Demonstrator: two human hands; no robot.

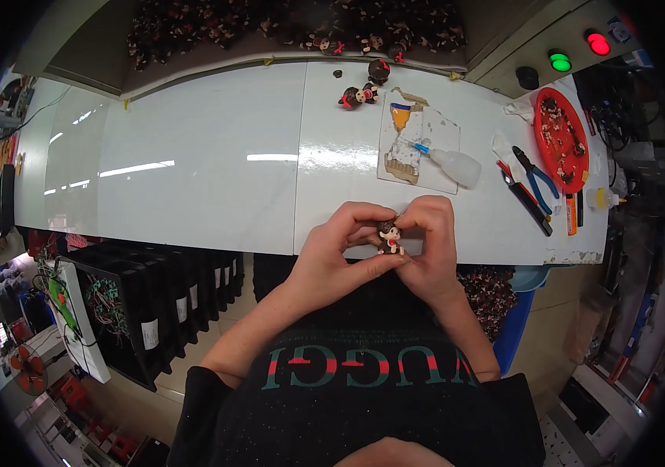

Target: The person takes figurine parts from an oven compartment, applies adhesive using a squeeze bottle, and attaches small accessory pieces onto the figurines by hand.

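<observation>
Between both hands, just over the table's near edge, I hold a small brown-haired doll figurine (389, 240) with a pale face and a touch of red on its front. My left hand (340, 245) curls round its side, the thumb beneath it. My right hand (432, 241) pinches it from the other side, with fingers bent at its head. On the white table (200, 171) ahead lie a similar figurine (360, 96) with red bows and a round dark brown head piece (378, 71). A squeeze bottle (457, 166) with a blue tip rests on a worn board (440, 140).
At the right are blue-handled pliers (539, 177), a red-and-black tool (525, 201), and a red oval tray (542, 144) with small parts. Many figurines fill the shelf (294, 31) at the back. Black bins (146, 311) stand lower left; a blue crate (515, 335) is lower right.
</observation>
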